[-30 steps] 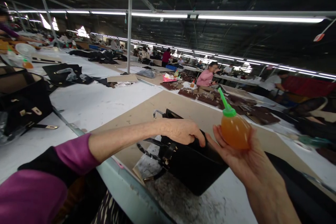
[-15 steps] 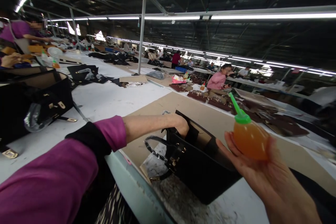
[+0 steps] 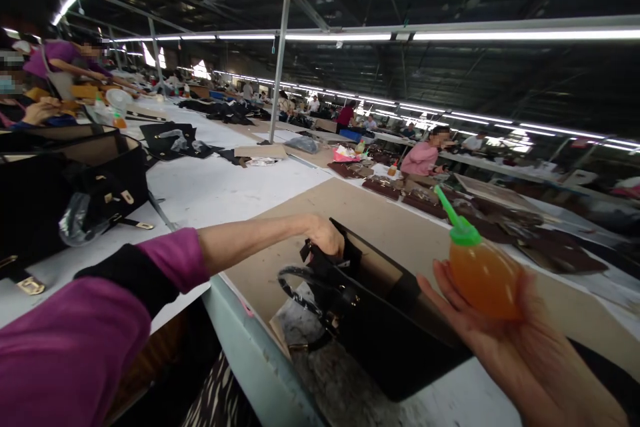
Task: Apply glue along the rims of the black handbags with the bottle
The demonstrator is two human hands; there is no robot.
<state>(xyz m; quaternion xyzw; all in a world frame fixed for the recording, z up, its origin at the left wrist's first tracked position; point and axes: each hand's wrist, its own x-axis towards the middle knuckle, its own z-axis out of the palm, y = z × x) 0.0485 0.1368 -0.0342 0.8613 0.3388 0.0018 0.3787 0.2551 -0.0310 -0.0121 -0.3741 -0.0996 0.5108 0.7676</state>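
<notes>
A black handbag [image 3: 395,327] with a tan lining stands open-topped in front of me on the table, its looped handle in clear wrapping on the near side. My left hand [image 3: 326,237] is curled over the left end of its rim, gripping it; the fingertips are hidden inside. In the palm of my right hand [image 3: 505,340] rests a squeeze bottle [image 3: 483,275] of orange liquid, its green nozzle [image 3: 449,208] pointing up and left. The fingers of that hand reach along the bottle's near side, close to the right end of the bag.
Beige board [image 3: 300,203] covers part of the white table [image 3: 187,193]. More black bags [image 3: 115,173] stand at left, and brown pieces [image 3: 540,247] lie at far right. A metal post [image 3: 280,70] rises behind. Co-workers sit or stand around, one in pink [image 3: 420,159].
My left hand has drawn back a little to the left, out of the bag's opening onto its rim. The bag tilts slightly more; the bottle stays in my right hand.
</notes>
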